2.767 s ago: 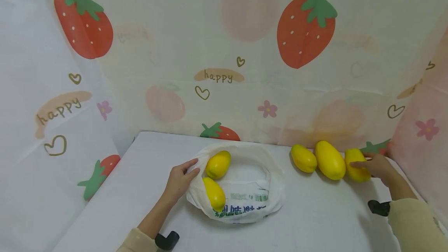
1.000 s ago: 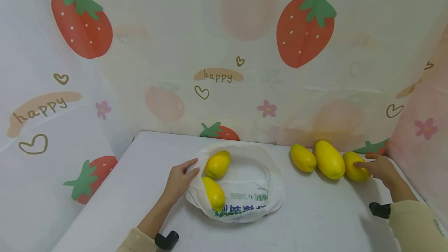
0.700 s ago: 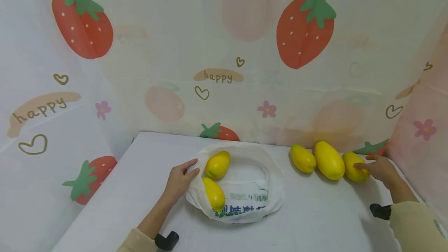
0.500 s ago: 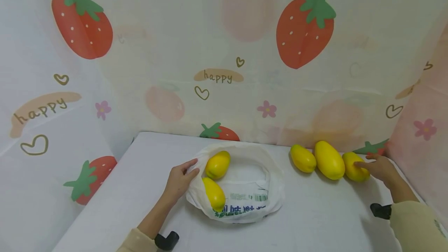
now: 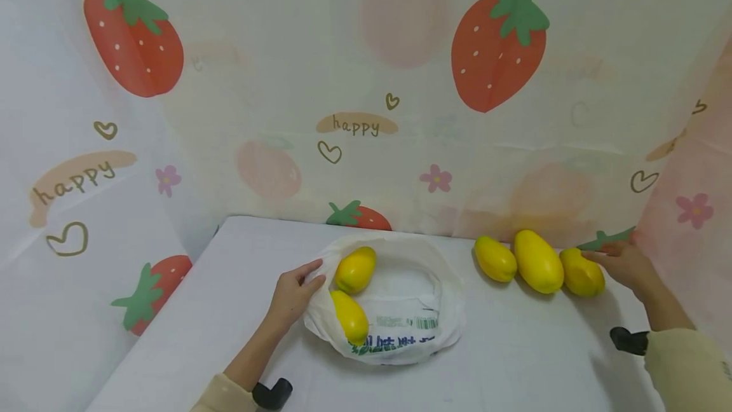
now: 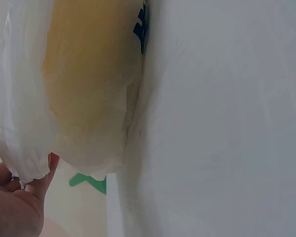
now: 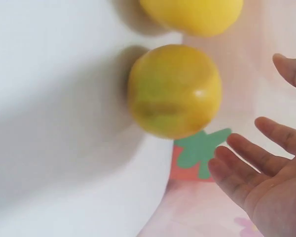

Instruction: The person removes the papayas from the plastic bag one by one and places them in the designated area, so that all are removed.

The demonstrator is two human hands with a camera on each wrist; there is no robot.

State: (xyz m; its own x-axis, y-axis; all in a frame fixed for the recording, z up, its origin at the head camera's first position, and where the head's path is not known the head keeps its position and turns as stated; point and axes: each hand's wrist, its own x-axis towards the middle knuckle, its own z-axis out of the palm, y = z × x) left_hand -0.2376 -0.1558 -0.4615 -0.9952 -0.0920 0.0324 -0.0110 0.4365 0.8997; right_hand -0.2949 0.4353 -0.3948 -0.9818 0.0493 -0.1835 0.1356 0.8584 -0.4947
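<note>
Left hand (image 5: 290, 301) pinching the plastic bag (image 5: 448, 329), right hand (image 5: 629, 266) spread beside the end mango (image 5: 583, 278)

I set my clock on the bag's centre as the head view shows it. At 9 o'clock I have the left hand's thumb and fingers closed on the rim, the thin white film caught between them; the left wrist view shows that film bunched in the fingers and a yellow shape through it. The bag lies with its mouth open on the white table (image 5: 515, 367), and inside it one mango (image 5: 356, 269) sits at 10 o'clock, another (image 5: 351, 318) between 8 and 9.

Out between 2 and 3 o'clock I count three more in a row: the near mango (image 5: 495, 260), the large mango (image 5: 539, 262) in the middle, then the end mango. My right hand is just past that last one, towards 3 o'clock, holding nothing. Its fingers are nearly straight and fanned, thumb well apart. Overhead, the fingertips overlap the fruit's edge, but the right wrist view gives me a gap between them.
</note>
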